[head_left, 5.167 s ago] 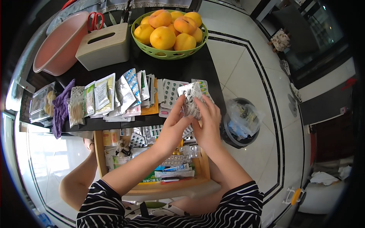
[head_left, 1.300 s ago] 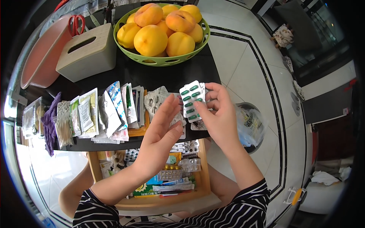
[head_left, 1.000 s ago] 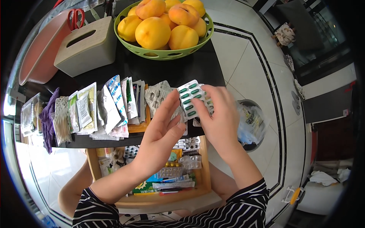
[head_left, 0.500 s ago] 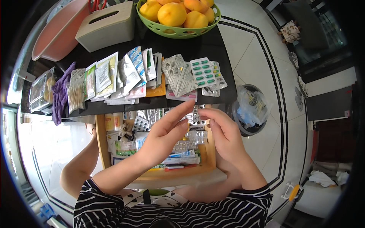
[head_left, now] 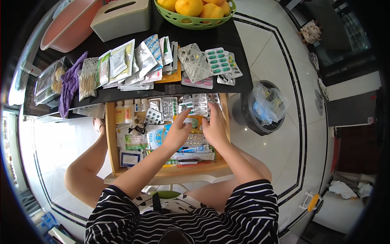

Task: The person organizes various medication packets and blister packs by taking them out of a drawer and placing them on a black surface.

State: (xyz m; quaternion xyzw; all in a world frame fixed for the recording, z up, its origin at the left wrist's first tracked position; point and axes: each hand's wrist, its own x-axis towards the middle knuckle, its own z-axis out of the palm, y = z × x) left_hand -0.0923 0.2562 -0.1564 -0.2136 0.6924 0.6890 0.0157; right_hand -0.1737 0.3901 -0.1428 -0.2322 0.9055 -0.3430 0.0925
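My left hand hovers over the middle of the open wooden drawer, its fingers stretched out close to a blister pack of green capsules. Beside it, my right hand has its fingers extended over the silver blister packs at the drawer's back right. Both hands look to hold nothing; whether the fingertips touch the packs I cannot tell. Between the hands lies an orange packet. White pill bottles stand at the back left, and a blue-and-white packet lies near my left wrist.
On the black tabletop are sachets, cotton swabs, a purple cloth and blister packs. Behind them stand a tissue box, a pink basin and a green fruit basket. A bagged bin stands right.
Both hands have dropped from above the drawer's front to over its contents. The view has shifted, so more of the drawer's back shows.
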